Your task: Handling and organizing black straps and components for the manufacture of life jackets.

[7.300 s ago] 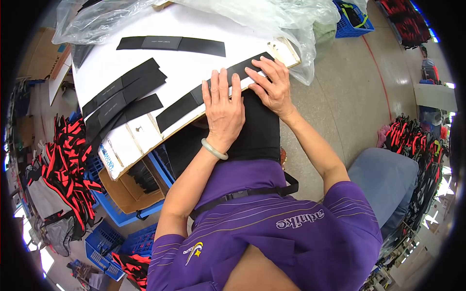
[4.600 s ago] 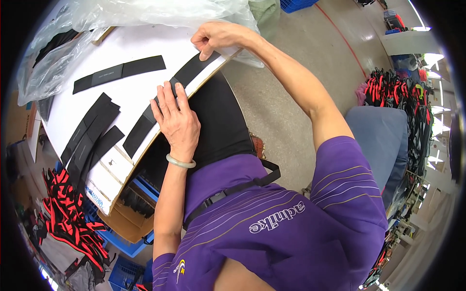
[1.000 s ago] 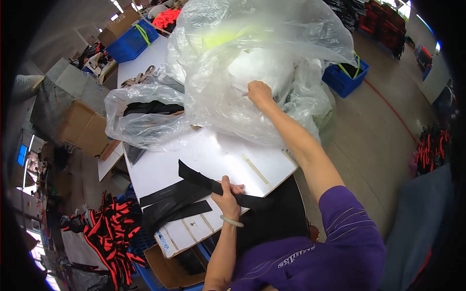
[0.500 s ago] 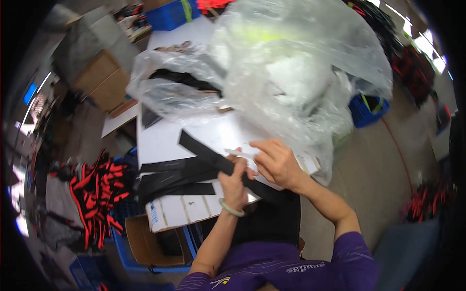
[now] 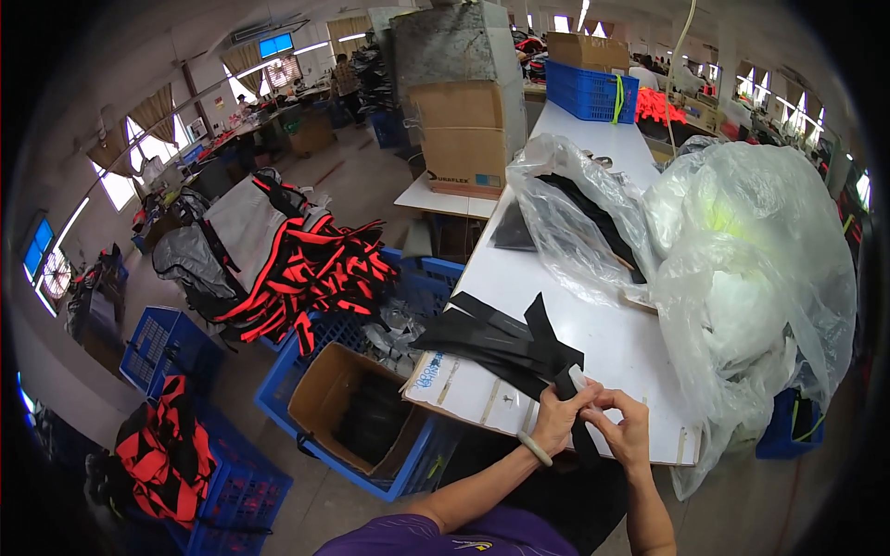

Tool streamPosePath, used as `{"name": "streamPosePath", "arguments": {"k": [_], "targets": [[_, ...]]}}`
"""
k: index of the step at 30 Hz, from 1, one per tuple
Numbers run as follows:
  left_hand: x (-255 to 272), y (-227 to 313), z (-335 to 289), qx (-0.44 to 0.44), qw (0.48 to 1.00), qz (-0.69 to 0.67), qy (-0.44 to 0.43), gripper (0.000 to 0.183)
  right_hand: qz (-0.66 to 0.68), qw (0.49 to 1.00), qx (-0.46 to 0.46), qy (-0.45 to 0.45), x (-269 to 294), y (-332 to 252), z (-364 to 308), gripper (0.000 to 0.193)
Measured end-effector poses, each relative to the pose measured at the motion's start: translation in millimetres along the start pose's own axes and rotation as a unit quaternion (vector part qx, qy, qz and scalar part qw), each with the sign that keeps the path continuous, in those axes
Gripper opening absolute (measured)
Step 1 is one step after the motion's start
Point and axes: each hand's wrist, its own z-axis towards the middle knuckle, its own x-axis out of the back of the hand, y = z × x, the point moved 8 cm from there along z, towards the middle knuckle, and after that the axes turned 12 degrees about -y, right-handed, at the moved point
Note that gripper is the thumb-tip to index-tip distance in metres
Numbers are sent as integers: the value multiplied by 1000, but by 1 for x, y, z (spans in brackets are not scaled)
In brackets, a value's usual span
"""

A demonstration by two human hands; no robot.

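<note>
My left hand (image 5: 558, 415), with a pale bangle (image 5: 535, 450) at its wrist, is closed round a long black fabric strip (image 5: 541, 324) near the table's front edge. A small white piece (image 5: 577, 376) lies against that strip, at my left fingertips. Close beside it, my right hand (image 5: 623, 426) has its thumb and fingers pinched together; what they hold, if anything, is hidden. The strip's lower end hangs down between my hands. Several more black strips (image 5: 482, 338) lie in a loose, overlapping pile to the left on the white table (image 5: 607, 343).
Large clear plastic bags (image 5: 760, 269) fill the table's right side; another bag (image 5: 584, 222) holds black material farther back. Left below stand a cardboard box (image 5: 315, 394) in a blue crate (image 5: 278, 371) and a heap of red-and-black straps (image 5: 315, 269). A blue basket (image 5: 579, 91) sits at the far end.
The view has swung left and up. My right hand has come down beside my left, and the white piece is now against the black strip at my left fingertips.
</note>
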Motion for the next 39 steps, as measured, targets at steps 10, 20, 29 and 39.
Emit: {"name": "streamPosePath", "arguments": {"k": [10, 20, 29, 39], "targets": [[-13, 13, -3, -4, 997, 19, -78, 14, 292, 949, -113, 24, 7, 16, -11, 15], [-21, 10, -8, 25, 985, 114, -131, 13, 385, 914, -127, -18, -5, 24, -14, 18], [-35, 17, -10, 38, 986, 85, -136, 10, 418, 897, -140, -6, -7, 18, -20, 19], [1, 53, 27, 34, 947, -315, -55, 36, 131, 980, -115, -97, 4, -25, -24, 19]]}}
